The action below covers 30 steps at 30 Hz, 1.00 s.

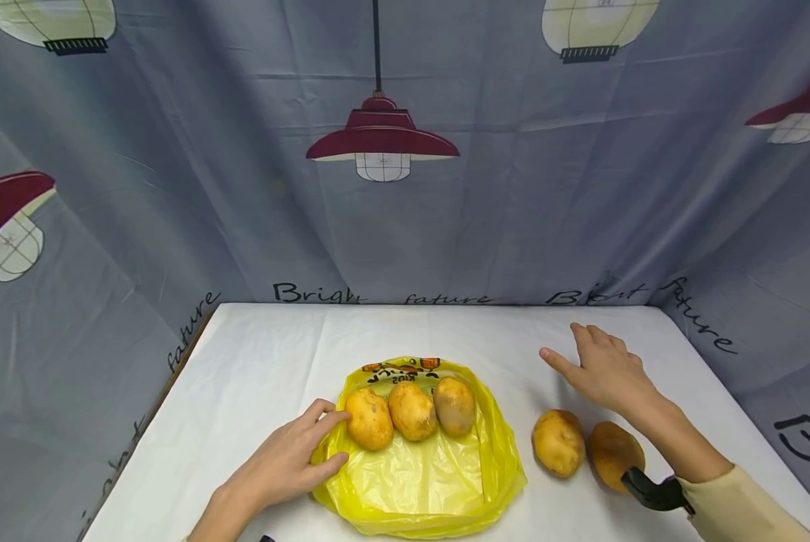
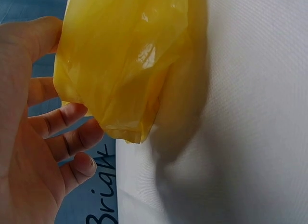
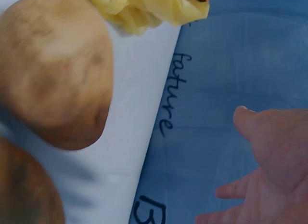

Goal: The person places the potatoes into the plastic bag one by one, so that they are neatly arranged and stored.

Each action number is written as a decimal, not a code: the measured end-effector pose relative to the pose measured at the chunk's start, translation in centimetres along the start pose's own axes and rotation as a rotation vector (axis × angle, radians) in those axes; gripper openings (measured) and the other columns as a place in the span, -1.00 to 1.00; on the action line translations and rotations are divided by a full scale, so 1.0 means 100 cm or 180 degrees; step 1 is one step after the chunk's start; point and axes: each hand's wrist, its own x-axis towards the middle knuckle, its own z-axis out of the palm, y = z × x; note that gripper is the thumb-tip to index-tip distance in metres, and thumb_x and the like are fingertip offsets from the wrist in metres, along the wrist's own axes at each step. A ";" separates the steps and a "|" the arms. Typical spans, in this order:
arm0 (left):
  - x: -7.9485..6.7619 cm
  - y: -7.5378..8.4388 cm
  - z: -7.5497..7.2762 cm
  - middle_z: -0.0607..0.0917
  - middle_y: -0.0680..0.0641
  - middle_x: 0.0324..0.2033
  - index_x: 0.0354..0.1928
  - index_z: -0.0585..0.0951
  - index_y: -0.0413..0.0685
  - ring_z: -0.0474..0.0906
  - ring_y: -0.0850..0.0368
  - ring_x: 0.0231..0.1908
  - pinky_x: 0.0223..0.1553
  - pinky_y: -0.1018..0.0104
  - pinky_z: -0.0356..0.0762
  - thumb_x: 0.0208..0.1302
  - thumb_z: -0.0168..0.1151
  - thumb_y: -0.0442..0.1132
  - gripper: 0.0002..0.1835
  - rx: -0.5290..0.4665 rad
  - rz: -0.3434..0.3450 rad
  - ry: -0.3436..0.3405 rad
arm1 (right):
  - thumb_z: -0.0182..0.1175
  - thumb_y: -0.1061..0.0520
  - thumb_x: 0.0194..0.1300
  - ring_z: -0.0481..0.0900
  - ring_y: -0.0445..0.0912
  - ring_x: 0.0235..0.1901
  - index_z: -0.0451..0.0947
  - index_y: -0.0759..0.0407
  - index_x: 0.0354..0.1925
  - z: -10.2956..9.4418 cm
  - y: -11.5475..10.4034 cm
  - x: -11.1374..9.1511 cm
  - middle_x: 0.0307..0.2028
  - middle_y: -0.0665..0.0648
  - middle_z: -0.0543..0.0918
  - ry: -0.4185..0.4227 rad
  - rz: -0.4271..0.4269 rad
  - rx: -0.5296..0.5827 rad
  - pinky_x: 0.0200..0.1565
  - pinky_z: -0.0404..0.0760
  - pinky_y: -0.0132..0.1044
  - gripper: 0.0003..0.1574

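Observation:
A yellow plastic bag (image 1: 439, 482) lies spread open on the white table. Three potatoes sit in a row inside it: a left one (image 1: 369, 419), a middle one (image 1: 412, 411) and a right one (image 1: 455, 406). At the bag's left rim is my left hand (image 1: 286, 461), thumb and index finger reaching over the edge beside the left potato. Its other fingers are loosely bent next to the bag wall (image 2: 120, 65). My right hand (image 1: 608, 373) holds nothing, fingers spread, above the table beyond two loose potatoes, one lighter (image 1: 558, 444) and one browner (image 1: 613, 454).
The white tablecloth (image 1: 269, 354) runs back to a grey-blue curtain (image 1: 242, 188) printed with lamps and lettering. That curtain also hangs along both sides. A black strap end (image 1: 656, 493) at the right wrist overlaps the browner potato in the head view.

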 end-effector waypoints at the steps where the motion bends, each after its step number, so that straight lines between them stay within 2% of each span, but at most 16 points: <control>1: 0.000 0.000 0.000 0.41 0.20 0.04 0.23 0.57 0.03 0.43 0.32 -0.29 -0.28 0.32 0.51 0.30 0.33 0.02 -0.50 -0.0006 -0.0005 -0.0001 | -0.15 -0.56 0.40 0.05 0.65 0.25 0.03 0.56 0.45 0.001 0.003 -0.001 0.36 0.70 0.07 0.0005 0.0010 0.0008 0.07 0.12 0.59 0.30; 11: -0.001 -0.001 0.001 0.41 0.21 0.04 0.23 0.56 0.06 0.41 0.33 -0.30 -0.30 0.33 0.50 0.31 0.32 0.04 -0.51 0.0015 -0.0012 0.0006 | -0.11 -0.51 0.43 0.17 0.67 0.15 0.07 0.62 0.40 0.006 0.032 -0.013 0.28 0.74 0.15 0.0015 0.0087 0.0054 -0.04 0.26 0.56 0.25; 30: 0.000 -0.001 0.001 0.42 0.21 0.04 0.22 0.57 0.06 0.43 0.33 -0.28 -0.27 0.31 0.52 0.31 0.33 0.03 -0.51 -0.0005 -0.0038 0.0001 | -0.15 -0.51 0.44 0.20 0.72 0.07 0.06 0.65 0.37 0.011 0.079 -0.030 0.22 0.77 0.14 -0.0097 0.0344 0.0085 -0.12 0.29 0.56 0.26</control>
